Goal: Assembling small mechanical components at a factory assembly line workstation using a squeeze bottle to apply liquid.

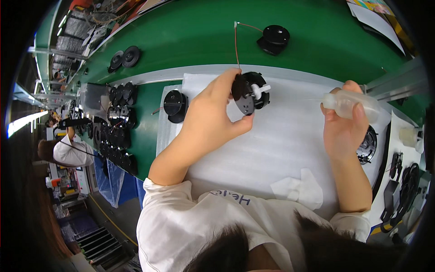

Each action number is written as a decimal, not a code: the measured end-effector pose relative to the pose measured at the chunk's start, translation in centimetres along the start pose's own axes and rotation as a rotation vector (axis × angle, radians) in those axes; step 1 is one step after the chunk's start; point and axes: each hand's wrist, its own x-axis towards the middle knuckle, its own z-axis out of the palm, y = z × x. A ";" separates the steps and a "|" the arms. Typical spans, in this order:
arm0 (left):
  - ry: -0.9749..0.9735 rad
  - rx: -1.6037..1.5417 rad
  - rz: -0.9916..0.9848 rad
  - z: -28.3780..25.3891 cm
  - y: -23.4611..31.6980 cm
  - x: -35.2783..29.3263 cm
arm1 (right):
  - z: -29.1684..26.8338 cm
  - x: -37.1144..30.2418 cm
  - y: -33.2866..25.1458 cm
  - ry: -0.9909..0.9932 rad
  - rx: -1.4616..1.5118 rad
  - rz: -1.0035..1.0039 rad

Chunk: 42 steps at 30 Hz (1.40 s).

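Observation:
My left hand point(213, 111) grips a round black plastic motor unit point(245, 94) by its edge, above the white foam sheet point(272, 140). A white plastic piece sticks out from the unit's right side, and a thin red wire rises behind it. To the right, my right hand point(343, 124) is closed around a translucent squeeze bottle point(353, 104) with a thin needle tip. The bottle lies nearly level, its tip pointing left toward the unit, with a gap between them. Partly behind my right wrist sits another round black part point(368, 145).
A black unit point(176, 106) lies on the sheet's left edge; another with a red wire point(274, 38) sits beyond, on the green bench. Several black parts point(120, 136) crowd the left. A crumpled white cloth point(299, 188) lies near me. Black cables point(405, 190) are at right.

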 end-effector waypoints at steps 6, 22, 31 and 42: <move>0.345 -0.269 0.600 2.9 -1.1 -0.6 | 0.9 -2.0 -1.8 -0.208 -0.273 -0.459; 0.507 -0.084 0.934 5.1 -0.3 -1.1 | 2.7 -4.1 -2.5 -0.489 -0.687 -0.780; 0.499 -0.049 0.943 4.8 -0.3 -1.2 | 2.6 -4.1 -2.3 -0.499 -0.735 -0.786; 0.372 -0.292 0.699 4.4 -0.4 -1.2 | 2.7 -3.7 -1.6 -0.465 -0.752 -0.949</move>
